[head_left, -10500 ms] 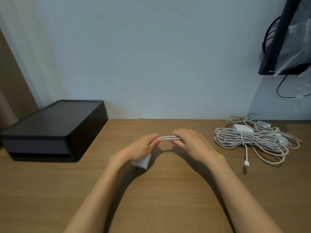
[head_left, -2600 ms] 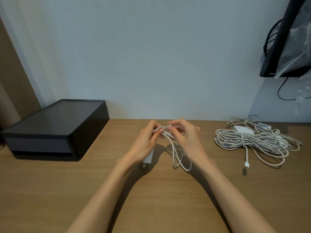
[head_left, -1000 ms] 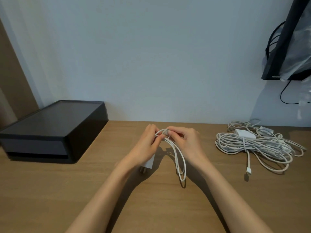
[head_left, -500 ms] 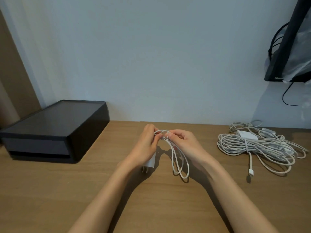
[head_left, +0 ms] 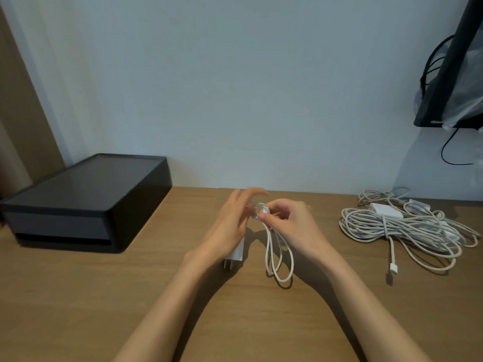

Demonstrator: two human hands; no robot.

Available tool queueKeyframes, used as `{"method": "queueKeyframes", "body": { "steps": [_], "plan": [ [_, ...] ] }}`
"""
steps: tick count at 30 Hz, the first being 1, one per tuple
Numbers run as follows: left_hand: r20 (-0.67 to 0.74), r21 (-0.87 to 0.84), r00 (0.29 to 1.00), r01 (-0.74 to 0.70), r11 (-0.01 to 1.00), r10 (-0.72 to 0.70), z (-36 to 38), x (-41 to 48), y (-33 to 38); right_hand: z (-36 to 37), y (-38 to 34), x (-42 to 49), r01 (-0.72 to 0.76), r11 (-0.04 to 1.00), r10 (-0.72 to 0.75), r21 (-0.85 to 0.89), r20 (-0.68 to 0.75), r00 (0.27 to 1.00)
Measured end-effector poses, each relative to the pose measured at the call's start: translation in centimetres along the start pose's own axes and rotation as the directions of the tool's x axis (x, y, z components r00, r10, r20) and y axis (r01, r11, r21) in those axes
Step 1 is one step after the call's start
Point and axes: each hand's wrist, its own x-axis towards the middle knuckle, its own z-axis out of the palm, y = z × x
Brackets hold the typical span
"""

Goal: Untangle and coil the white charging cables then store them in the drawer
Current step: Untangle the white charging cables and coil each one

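Observation:
My right hand (head_left: 292, 226) pinches the top of a bunched white charging cable (head_left: 278, 257), whose loops hang down onto the wooden table (head_left: 104, 296). My left hand (head_left: 230, 226) is just left of that bunch, its fingers raised, fairly straight and blurred beside the cable's top. The cable's white plug adapter (head_left: 236, 254) sits under my left palm, prongs toward me. A tangled pile of white cables (head_left: 400, 228) lies at the right, one connector end trailing toward me. The black drawer unit (head_left: 86, 199) stands at the left, shut.
The wall runs close behind the table. A dark monitor wrapped in plastic (head_left: 449, 74) hangs at the upper right with black wires below it. A brown panel edges the far left.
Since one second ago my left fingers have lifted off the cable top and spread, now blurred. The right hand keeps its pinch, and the hanging loops stay much the same.

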Motion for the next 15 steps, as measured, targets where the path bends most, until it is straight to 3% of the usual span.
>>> {"method": "queueKeyframes", "body": {
  "steps": [9,15],
  "plan": [
    [-0.046,0.186,0.99,-0.121,0.975,0.132,-0.1,-0.1,-0.2,-1.1,-0.5,-0.3,-0.194,0.953,0.184,0.233,0.063,0.981],
    [-0.032,0.29,0.983,-0.162,0.943,0.178,-0.1,-0.3,-0.3,-1.1,-1.0,-0.5,-0.192,0.956,0.181,0.22,0.069,0.981]
  ]
}}
